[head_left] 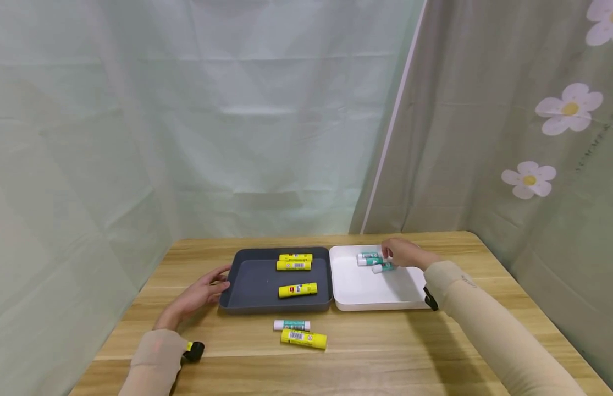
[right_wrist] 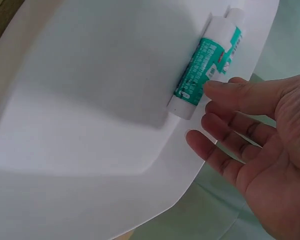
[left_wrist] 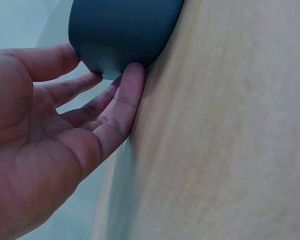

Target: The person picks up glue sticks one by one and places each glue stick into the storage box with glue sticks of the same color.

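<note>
My left hand [head_left: 202, 291] lies open on the table, its straight fingers [left_wrist: 120, 105] touching the left corner of a dark grey tray [head_left: 254, 280] [left_wrist: 120, 30]. Three yellow glue sticks [head_left: 297, 289] lie in that tray. My right hand [head_left: 402, 253] hovers open over the far part of a white tray [head_left: 370, 289] [right_wrist: 90, 100], holding nothing. One fingertip [right_wrist: 215, 87] touches a green-and-white glue stick [right_wrist: 205, 75]. Three such green sticks [head_left: 370, 262] lie together in the white tray, partly hidden by the hand.
In front of the trays, a green-and-white stick [head_left: 292, 325] and a yellow stick [head_left: 303, 338] lie on the wooden table [head_left: 385, 352]. Pale curtains hang close behind and along both sides. The two trays stand side by side, touching.
</note>
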A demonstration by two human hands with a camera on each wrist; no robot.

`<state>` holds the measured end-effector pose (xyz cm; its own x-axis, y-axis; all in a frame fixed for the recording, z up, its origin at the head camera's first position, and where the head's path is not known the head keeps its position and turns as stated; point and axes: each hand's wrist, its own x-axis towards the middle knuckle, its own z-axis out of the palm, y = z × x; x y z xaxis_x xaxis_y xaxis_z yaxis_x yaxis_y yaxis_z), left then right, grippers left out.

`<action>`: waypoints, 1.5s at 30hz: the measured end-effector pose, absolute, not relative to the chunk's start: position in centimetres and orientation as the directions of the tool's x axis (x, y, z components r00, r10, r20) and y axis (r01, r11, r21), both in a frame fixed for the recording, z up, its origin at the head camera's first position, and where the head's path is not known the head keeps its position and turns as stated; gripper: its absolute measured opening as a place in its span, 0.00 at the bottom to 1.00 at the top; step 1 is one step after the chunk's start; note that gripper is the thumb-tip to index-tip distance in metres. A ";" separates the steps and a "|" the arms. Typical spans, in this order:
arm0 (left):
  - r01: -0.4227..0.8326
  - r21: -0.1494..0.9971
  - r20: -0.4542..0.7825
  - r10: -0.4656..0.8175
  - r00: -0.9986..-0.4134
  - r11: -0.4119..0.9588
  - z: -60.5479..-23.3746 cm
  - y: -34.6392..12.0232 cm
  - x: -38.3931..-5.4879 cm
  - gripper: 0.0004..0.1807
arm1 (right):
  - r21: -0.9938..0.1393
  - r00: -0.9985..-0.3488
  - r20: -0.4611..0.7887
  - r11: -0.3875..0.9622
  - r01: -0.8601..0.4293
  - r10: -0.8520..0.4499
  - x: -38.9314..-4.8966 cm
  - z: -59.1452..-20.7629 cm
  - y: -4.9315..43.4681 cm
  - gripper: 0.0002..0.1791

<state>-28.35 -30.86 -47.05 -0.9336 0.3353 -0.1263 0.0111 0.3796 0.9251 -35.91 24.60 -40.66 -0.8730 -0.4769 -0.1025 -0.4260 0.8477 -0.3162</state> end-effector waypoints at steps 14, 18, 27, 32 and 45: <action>0.006 0.925 -0.129 0.328 -0.936 0.380 -46.8 -30.8 -28.1 0.37 | -0.463 -0.845 -0.050 0.763 -0.452 -0.532 -35.7 -39.6 24.7 0.14; 0.000 0.926 -0.134 0.329 -0.935 0.378 -46.8 -30.8 -28.1 0.37 | -0.517 -0.835 -0.013 0.719 -0.465 -0.550 -34.8 -39.1 24.0 0.13; 0.001 0.922 -0.133 0.320 -0.938 0.386 -46.8 -30.8 -28.0 0.36 | -0.573 -0.806 0.055 0.642 -0.509 -0.590 -33.1 -38.4 22.6 0.09; 0.006 0.923 -0.132 0.330 -0.935 0.385 -46.8 -30.8 -28.1 0.37 | -0.649 -0.792 0.091 0.567 -0.507 -0.604 -31.8 -38.2 21.9 0.10; -0.005 0.922 -0.142 0.327 -0.934 0.388 -46.9 -30.7 -28.4 0.36 | -0.691 -0.768 0.082 0.519 -0.503 -0.635 -29.4 -38.5 20.3 0.12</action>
